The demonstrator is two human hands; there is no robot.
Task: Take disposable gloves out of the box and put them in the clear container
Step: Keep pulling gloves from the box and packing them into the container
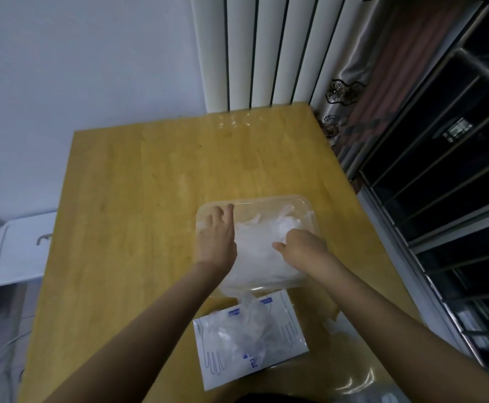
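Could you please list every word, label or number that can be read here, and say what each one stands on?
Flat white glove box with blue print: blue characters near its near edge, too blurred to read.
Same box, far edge: two small blue label patches, too small to read.
Clear plastic container: no print visible.
No text here is sharp enough to quote.

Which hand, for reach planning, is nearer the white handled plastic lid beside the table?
Left. The left hand sits at the clear plastic container's left edge, toward the white lid; the right hand is farther right.
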